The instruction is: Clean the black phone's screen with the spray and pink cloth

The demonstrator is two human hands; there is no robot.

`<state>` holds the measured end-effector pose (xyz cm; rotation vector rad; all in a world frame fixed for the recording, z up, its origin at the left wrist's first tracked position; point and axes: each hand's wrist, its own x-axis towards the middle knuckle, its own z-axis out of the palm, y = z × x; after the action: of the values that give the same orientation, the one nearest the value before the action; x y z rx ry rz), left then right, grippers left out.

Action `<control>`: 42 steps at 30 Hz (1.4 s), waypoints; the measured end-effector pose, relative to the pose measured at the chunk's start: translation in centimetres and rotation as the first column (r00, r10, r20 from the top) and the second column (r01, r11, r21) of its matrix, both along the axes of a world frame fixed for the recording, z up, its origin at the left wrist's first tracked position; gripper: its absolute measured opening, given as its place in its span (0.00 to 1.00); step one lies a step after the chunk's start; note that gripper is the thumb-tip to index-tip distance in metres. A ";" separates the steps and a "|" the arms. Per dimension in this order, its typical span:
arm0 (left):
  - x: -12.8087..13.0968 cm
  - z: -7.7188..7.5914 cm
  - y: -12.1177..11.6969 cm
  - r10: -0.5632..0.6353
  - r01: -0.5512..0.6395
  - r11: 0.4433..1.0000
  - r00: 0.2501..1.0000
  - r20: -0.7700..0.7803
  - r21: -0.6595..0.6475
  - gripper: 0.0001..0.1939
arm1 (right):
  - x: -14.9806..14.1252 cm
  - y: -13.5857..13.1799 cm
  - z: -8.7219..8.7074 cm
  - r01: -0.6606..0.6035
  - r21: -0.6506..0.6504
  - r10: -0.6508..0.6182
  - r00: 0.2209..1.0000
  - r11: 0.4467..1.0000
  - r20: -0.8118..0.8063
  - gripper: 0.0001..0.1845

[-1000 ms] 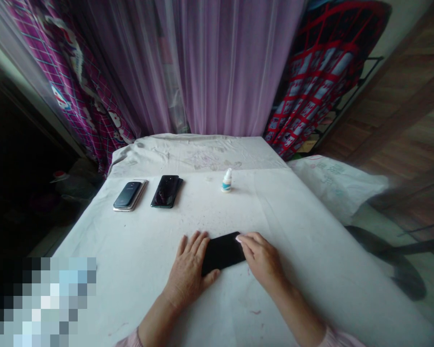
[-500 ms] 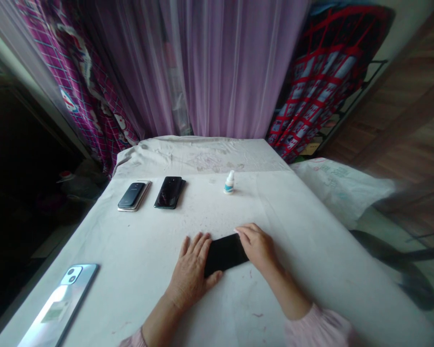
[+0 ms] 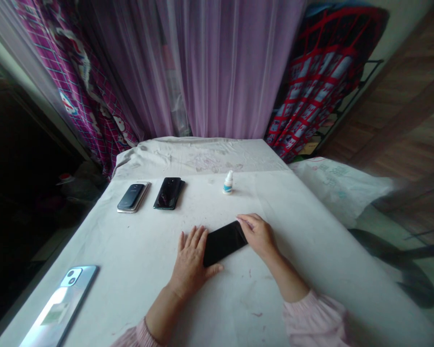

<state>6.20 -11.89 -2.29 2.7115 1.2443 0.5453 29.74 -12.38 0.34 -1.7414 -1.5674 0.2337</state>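
Observation:
A black smartphone point(image 3: 224, 244) lies at a slant near the middle of the white-covered table, dark screen facing up. My left hand point(image 3: 191, 262) grips its left end, fingers at the far edge and thumb stretched along the near edge. At the far right corner, my right hand point(image 3: 259, 235) is closed, its thumb and fingers pinched on the phone's edge. The palm side of the right hand is hidden. Beyond the phone, a small white bottle point(image 3: 228, 183) with a blue label and pointed cap stands upright.
Two stacks of phones lie at the far left: a dark phone point(image 3: 131, 196) over a pale one, and a glossy black phone point(image 3: 167, 193) over another. A silvery-blue phone point(image 3: 61, 303) rests face down near the left edge. Purple curtains point(image 3: 231, 72) hang behind the table point(image 3: 137, 255).
The smartphone and both hands have shifted slightly away from me. Its right end has swung a little farther up. The bottle and other phones stay in place.

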 end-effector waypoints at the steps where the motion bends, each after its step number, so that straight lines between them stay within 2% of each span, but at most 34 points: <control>1: -0.6 -0.1 -0.2 0.013 -0.013 1.000 1.000 0.010 0.011 0.45 | 0.1 0.3 0.0 0.001 -0.026 0.000 0.998 1.000 0.060 0.13; 5: -2.1 -0.2 -1.1 0.086 -0.086 0.996 0.996 0.034 0.025 0.39 | 0.1 0.8 -0.2 0.014 -0.108 0.016 0.961 0.994 0.276 0.14; 9: -2.1 -0.1 -1.3 0.095 -0.095 0.995 0.995 0.029 0.001 0.36 | -0.3 0.8 0.3 0.014 -0.129 0.043 0.904 0.992 0.426 0.14; 14: -1.9 0.1 -1.2 0.092 -0.091 0.996 0.996 0.017 -0.023 0.35 | -2.2 0.6 1.2 -0.001 -0.191 0.103 0.844 0.982 0.526 0.14; 20: -2.0 0.1 -1.3 0.093 -0.092 0.995 0.996 0.015 -0.024 0.35 | -4.1 0.2 1.0 -0.087 -0.192 0.173 0.852 0.978 0.495 0.13; 26: -1.9 0.2 -1.2 0.093 -0.093 0.995 0.996 0.013 -0.032 0.35 | -1.1 0.3 0.3 -0.015 -0.166 0.089 0.890 0.986 0.446 0.15; 29: -1.8 0.4 -1.0 0.088 -0.088 0.996 0.996 -0.001 -0.032 0.35 | -0.7 0.1 0.3 0.026 -0.171 0.053 0.898 0.985 0.436 0.15; 32: -1.8 0.4 -0.9 0.070 -0.071 0.997 0.997 -0.020 -0.030 0.36 | -2.5 -0.3 0.5 0.019 -0.188 0.065 0.900 0.982 0.430 0.15; 37: -1.8 0.4 -0.8 0.061 -0.062 0.998 0.998 -0.026 -0.023 0.37 | -5.5 -0.8 1.1 -0.088 -0.215 0.168 0.906 0.973 0.390 0.14; 42: -1.8 0.6 -0.4 0.051 -0.052 0.998 0.998 -0.036 -0.039 0.35 | -3.1 -1.0 0.7 -0.060 -0.193 0.122 0.936 0.979 0.331 0.15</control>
<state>4.40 -12.29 -1.72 2.6738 1.3220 0.4755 26.67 -13.37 1.09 -1.9286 -1.9314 0.1249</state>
